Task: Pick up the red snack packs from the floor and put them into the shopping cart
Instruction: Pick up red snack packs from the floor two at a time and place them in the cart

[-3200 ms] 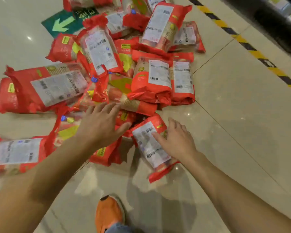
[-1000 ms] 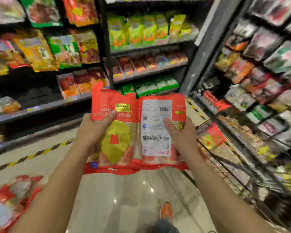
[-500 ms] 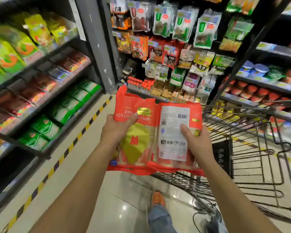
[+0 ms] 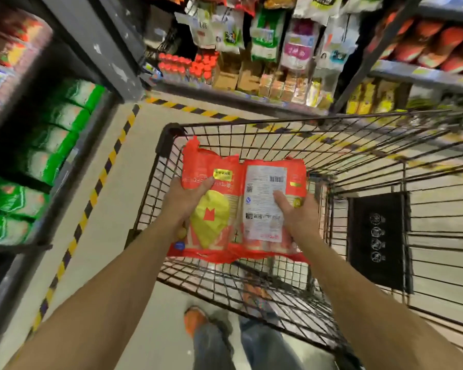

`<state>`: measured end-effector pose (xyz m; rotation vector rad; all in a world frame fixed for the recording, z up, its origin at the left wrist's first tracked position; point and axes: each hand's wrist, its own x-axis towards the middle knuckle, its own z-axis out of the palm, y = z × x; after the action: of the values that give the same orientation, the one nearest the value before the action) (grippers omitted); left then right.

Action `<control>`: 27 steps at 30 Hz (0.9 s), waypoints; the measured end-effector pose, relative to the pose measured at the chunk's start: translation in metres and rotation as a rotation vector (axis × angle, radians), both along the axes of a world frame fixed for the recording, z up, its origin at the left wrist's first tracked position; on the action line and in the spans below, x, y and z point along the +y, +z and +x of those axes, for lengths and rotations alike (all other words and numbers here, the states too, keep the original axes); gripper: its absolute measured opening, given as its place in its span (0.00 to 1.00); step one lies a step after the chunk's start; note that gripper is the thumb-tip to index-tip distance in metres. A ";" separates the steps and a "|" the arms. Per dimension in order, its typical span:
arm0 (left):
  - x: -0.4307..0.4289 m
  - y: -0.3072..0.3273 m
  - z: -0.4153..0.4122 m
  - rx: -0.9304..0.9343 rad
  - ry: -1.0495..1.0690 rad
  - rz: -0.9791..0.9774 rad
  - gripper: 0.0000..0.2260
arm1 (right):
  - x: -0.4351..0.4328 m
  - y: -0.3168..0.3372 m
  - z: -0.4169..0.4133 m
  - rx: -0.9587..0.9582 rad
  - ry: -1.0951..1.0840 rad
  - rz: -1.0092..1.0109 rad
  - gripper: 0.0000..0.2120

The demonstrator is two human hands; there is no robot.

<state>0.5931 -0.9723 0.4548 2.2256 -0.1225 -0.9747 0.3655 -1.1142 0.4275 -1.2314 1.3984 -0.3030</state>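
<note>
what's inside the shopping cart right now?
Inside the shopping cart only bare wire mesh and a black panel show. Two red snack packs, held over it by left hand and right hand, cover part of the basket floor.

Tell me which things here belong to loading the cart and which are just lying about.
Job: red snack packs, left hand, right hand, shopping cart.
Lying about: green packs on the shelf, red-capped bottles, hanging bags, striped floor tape.

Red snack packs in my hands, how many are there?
2, side by side over the shopping cart: yellow-front pack in the left hand, white-label pack in the right hand. Others may hide behind.
</note>
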 end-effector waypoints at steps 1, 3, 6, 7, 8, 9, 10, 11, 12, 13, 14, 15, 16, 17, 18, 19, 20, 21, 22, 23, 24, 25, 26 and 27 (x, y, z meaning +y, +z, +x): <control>-0.004 -0.014 0.002 0.005 -0.005 0.005 0.30 | 0.000 -0.015 0.001 0.007 0.003 0.006 0.16; -0.012 -0.046 0.009 0.017 0.008 0.014 0.33 | 0.000 -0.046 0.003 0.005 0.004 -0.004 0.13; -0.019 -0.083 0.022 -0.018 -0.017 0.060 0.30 | -0.001 -0.088 0.005 0.009 -0.006 0.015 0.11; -0.021 -0.092 0.026 -0.032 -0.019 0.062 0.31 | -0.002 -0.098 0.007 0.015 -0.004 0.038 0.12; -0.024 -0.096 0.028 -0.034 -0.016 0.063 0.31 | -0.003 -0.111 0.011 0.027 -0.010 0.069 0.15; -0.026 -0.103 0.032 -0.047 -0.031 0.061 0.31 | -0.005 -0.121 0.014 0.047 -0.012 0.098 0.18; -0.028 -0.107 0.034 -0.062 -0.041 0.075 0.32 | -0.008 -0.140 0.016 0.068 0.004 0.106 0.24; -0.031 -0.111 0.035 -0.094 -0.059 0.076 0.35 | -0.011 -0.167 0.014 0.101 0.020 0.097 0.31; -0.033 -0.114 0.035 -0.132 -0.083 0.104 0.40 | -0.013 -0.189 0.014 0.138 0.037 0.078 0.37; -0.035 -0.119 0.036 -0.190 -0.129 0.142 0.44 | -0.014 -0.202 0.014 0.150 0.048 0.082 0.39; -0.037 -0.118 0.033 -0.238 -0.183 0.194 0.47 | -0.014 -0.201 0.018 0.136 0.031 0.089 0.37; -0.037 -0.120 0.032 -0.279 -0.213 0.229 0.47 | -0.014 -0.189 0.026 0.123 0.005 0.089 0.33; -0.038 -0.118 0.031 -0.296 -0.221 0.248 0.47 | -0.015 -0.175 0.032 0.116 -0.009 0.089 0.29; -0.038 -0.117 0.031 -0.318 -0.216 0.251 0.48 | -0.016 -0.169 0.035 0.139 0.006 0.093 0.28; -0.040 -0.114 0.031 -0.338 -0.213 0.248 0.49 | -0.018 -0.163 0.038 0.166 0.033 0.091 0.30; -0.041 -0.112 0.032 -0.352 -0.203 0.236 0.49 | -0.020 -0.157 0.041 0.187 0.061 0.076 0.36; -0.041 -0.107 0.032 -0.350 -0.197 0.223 0.48 | -0.022 -0.155 0.042 0.234 0.089 0.042 0.42; -0.041 -0.106 0.034 -0.340 -0.191 0.215 0.47 | -0.023 -0.147 0.044 0.308 0.127 -0.019 0.48; -0.041 -0.101 0.036 -0.327 -0.189 0.210 0.47 | -0.024 -0.135 0.046 0.368 0.182 -0.069 0.49; -0.041 -0.096 0.039 -0.316 -0.185 0.212 0.47 | -0.024 -0.122 0.049 0.420 0.252 -0.112 0.45; -0.039 -0.091 0.042 -0.311 -0.191 0.218 0.49 | -0.025 -0.106 0.053 0.455 0.342 -0.172 0.40; -0.036 -0.085 0.043 -0.308 -0.213 0.227 0.50 | -0.025 -0.092 0.056 0.481 0.429 -0.240 0.35; -0.032 -0.078 0.044 -0.310 -0.251 0.246 0.49 | -0.025 -0.082 0.061 0.505 0.514 -0.311 0.33; -0.026 -0.071 0.044 -0.329 -0.295 0.265 0.47 | -0.024 -0.071 0.067 0.536 0.594 -0.375 0.34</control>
<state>0.6369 -0.9985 0.3834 2.6539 -0.5091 -0.8015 0.4325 -1.1381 0.3564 -2.0806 1.3666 0.2085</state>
